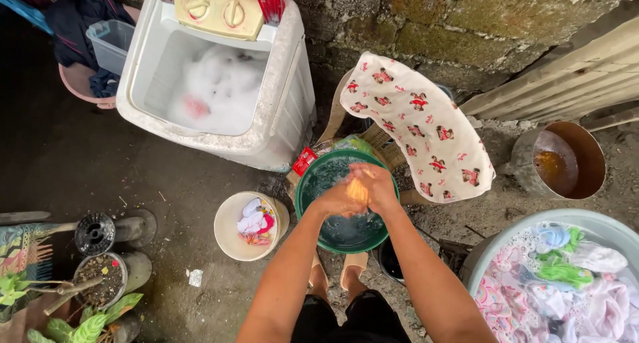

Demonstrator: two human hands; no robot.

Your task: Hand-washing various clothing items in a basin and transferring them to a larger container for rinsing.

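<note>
Head view looks straight down at two bare arms reaching from 6 o'clock over a green basin [313, 183] of water at the centre of the frame. Left hand [338, 201] and right hand [378, 186] are pressed together, both closed around a small orange cloth [358, 191] held just above the water. At 9 o'clock of the basin, just beside it, stands a cream bucket [229, 240] with small white, pink and red pieces inside. At 11 o'clock a white washer [286, 110] stands open, its tub full of suds. At 1 o'clock a white printed cloth [419, 126] hangs draped over a chair, just beyond the basin's rim. At 3 o'clock, well apart, a rusty metal pot [566, 160] holds brownish liquid. At 4 o'clock a grey tub [532, 226] carries soaking laundry in pink, white and green. At 7 o'clock, near the frame's edge, potted plants [100, 280] sit on the dirt floor [160, 176]. Two feet [336, 276] show below the basin at 6 o'clock. A stone wall [426, 16] runs along 12 o'clock.
</note>
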